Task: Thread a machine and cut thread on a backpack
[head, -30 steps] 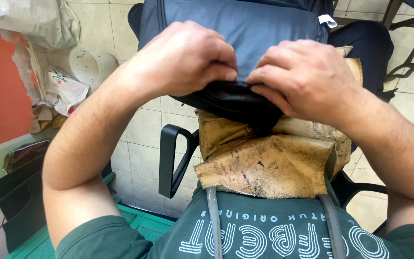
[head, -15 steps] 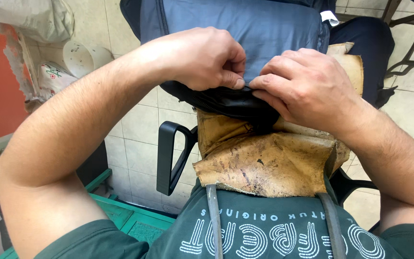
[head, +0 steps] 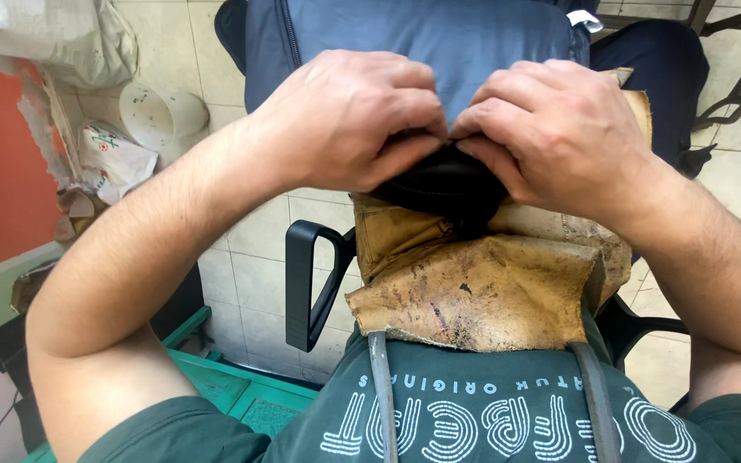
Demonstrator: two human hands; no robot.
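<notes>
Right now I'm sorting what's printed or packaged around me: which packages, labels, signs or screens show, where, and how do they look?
Plastic sack: top left on the floor, bulky, whitish.
Crumpled wrapper: left, by the white bucket, white with red and green print.
Small tag: top edge of the blue-grey fabric, white.
Shirt print: bottom, white lettering on dark green.
No screens or signs.

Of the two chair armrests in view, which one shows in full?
The black armrest below the left hand: its whole loop shows against the tiled floor; the other armrest is mostly hidden.
</notes>
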